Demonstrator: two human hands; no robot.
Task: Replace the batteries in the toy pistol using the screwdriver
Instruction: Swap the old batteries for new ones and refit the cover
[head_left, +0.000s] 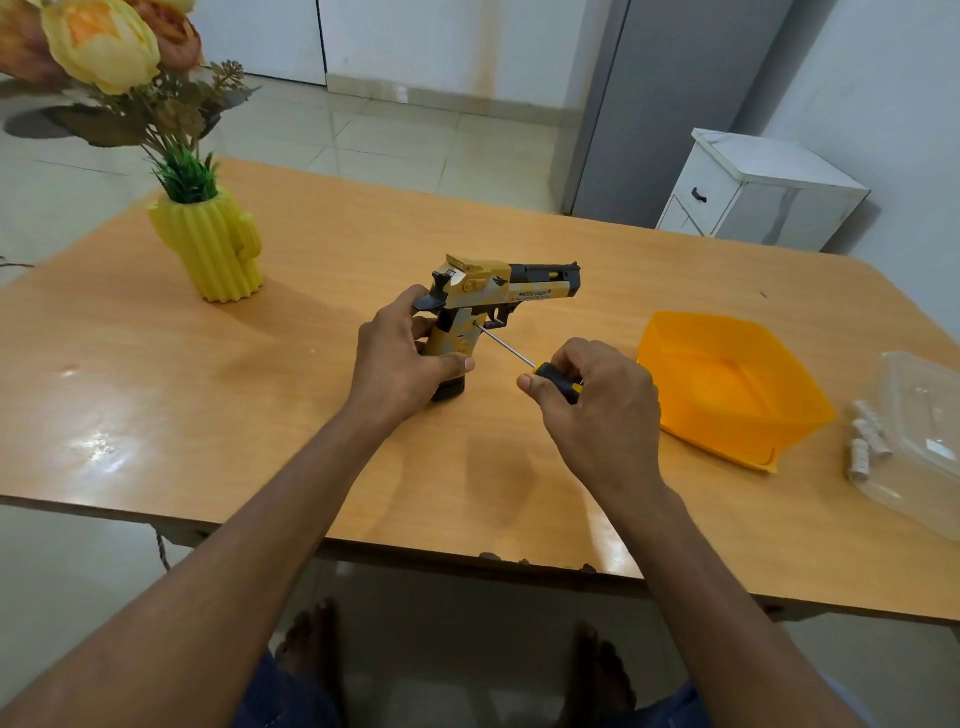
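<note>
A yellow, grey and black toy pistol (498, 291) stands upright on its grip base on the wooden table (322, 249), barrel pointing right. My left hand (400, 358) grips its handle from the left and behind. My right hand (587, 400) holds the black and yellow handle of a screwdriver (506, 347). The thin metal shaft runs up and left, and its tip touches the side of the pistol's grip just below the trigger. Several grey batteries (866, 439) lie at the far right of the table.
An orange plastic tub (727, 384) sits right of my right hand. A clear plastic container (924, 436) lies at the table's right edge beside the batteries. A yellow cactus-shaped vase (213, 249) with flowers stands at the back left. A white cabinet (753, 192) stands beyond the table.
</note>
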